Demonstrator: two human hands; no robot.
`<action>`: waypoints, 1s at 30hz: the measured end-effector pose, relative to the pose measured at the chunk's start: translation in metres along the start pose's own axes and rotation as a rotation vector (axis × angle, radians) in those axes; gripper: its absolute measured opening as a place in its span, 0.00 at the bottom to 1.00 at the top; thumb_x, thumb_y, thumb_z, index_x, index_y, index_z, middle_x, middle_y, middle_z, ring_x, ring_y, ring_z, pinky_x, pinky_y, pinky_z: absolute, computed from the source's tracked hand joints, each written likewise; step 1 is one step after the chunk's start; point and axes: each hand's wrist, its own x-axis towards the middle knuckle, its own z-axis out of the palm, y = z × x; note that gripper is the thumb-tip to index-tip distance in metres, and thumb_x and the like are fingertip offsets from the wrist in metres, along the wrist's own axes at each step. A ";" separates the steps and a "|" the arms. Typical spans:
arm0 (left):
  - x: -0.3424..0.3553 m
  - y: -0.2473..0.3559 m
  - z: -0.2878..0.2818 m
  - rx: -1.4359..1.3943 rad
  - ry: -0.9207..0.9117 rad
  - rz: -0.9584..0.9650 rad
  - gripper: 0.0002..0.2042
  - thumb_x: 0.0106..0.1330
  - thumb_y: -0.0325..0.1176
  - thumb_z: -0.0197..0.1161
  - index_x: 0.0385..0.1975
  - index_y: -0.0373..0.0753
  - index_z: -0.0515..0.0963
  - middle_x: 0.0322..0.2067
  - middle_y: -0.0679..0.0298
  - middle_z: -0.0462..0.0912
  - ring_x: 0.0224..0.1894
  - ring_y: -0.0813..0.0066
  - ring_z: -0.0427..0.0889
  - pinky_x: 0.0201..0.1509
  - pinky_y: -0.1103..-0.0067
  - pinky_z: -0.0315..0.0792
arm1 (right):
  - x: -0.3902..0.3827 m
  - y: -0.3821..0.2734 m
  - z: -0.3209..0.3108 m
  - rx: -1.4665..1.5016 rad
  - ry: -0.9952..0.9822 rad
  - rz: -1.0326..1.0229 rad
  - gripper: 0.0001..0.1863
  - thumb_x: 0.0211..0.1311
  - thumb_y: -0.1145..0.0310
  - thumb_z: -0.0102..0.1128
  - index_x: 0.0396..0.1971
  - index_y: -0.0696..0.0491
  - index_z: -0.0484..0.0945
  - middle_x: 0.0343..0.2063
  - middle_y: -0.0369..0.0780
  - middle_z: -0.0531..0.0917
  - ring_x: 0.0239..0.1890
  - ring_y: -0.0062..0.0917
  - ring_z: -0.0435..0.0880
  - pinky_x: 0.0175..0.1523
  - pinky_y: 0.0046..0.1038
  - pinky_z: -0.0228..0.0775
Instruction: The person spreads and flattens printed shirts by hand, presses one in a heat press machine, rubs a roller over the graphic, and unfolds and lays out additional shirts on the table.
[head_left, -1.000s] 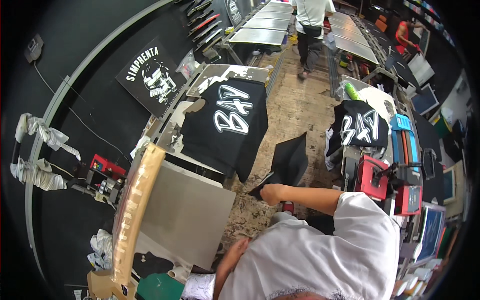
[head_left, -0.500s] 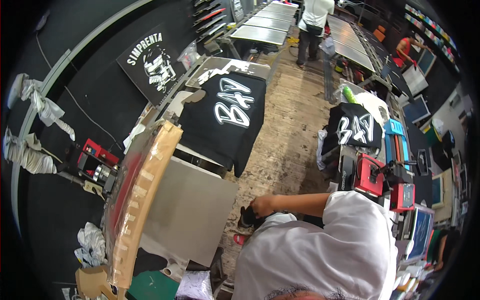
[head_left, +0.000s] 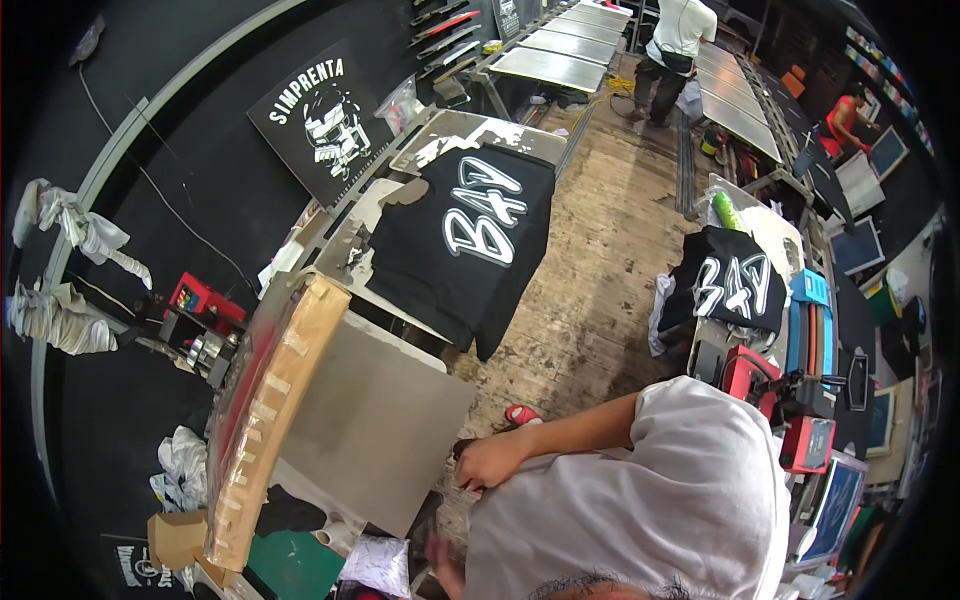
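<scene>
My right hand (head_left: 492, 461) is closed, its arm reaching leftward across the front of my white shirt. A bit of something dark shows at its far side, too hidden to name. The hand is beside the right edge of a bare grey board (head_left: 372, 420). Low in the view, my left hand (head_left: 445, 567) is smeared and partly cut off by my shirt, next to a white plastic-wrapped packet (head_left: 376, 566). Beyond the board, a black garment (head_left: 430, 270) with large white lettering lies spread over a worn, paint-marked platen.
A taped wooden screen frame (head_left: 283, 410) stands tilted left of the board. At right, another printed black garment (head_left: 690, 268) lies near a red-boxed machine (head_left: 748, 372). Metal platens (head_left: 550, 68) line the far aisle, where a person in white (head_left: 682, 30) stands. A red sandal (head_left: 520, 414) shows.
My right hand has moved left and down, toward the board's edge. My left hand has come into sight at the bottom. The view has shifted, and the red sandal shows beyond my right forearm.
</scene>
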 end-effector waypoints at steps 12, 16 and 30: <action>0.105 0.106 0.105 -0.159 -0.571 0.134 0.26 0.57 0.34 0.75 0.53 0.37 0.72 0.45 0.68 0.76 0.48 0.80 0.74 0.50 0.81 0.72 | -0.005 -0.049 -0.050 0.106 0.330 0.370 0.10 0.53 0.71 0.61 0.36 0.53 0.83 0.32 0.47 0.85 0.36 0.42 0.86 0.42 0.40 0.77; 0.105 0.098 0.104 0.179 -0.771 0.072 0.22 0.56 0.45 0.76 0.43 0.36 0.80 0.39 0.63 0.83 0.44 0.78 0.79 0.47 0.79 0.73 | -0.003 -0.032 -0.071 0.138 0.443 0.434 0.09 0.62 0.65 0.64 0.31 0.56 0.81 0.22 0.48 0.81 0.24 0.38 0.80 0.32 0.34 0.70; 0.092 0.034 0.036 -0.047 -0.438 0.161 0.10 0.59 0.26 0.69 0.39 0.33 0.79 0.31 0.62 0.84 0.36 0.73 0.82 0.42 0.76 0.75 | -0.015 -0.024 -0.172 0.292 0.884 0.392 0.12 0.69 0.67 0.59 0.27 0.58 0.78 0.22 0.29 0.74 0.30 0.12 0.68 0.39 0.17 0.59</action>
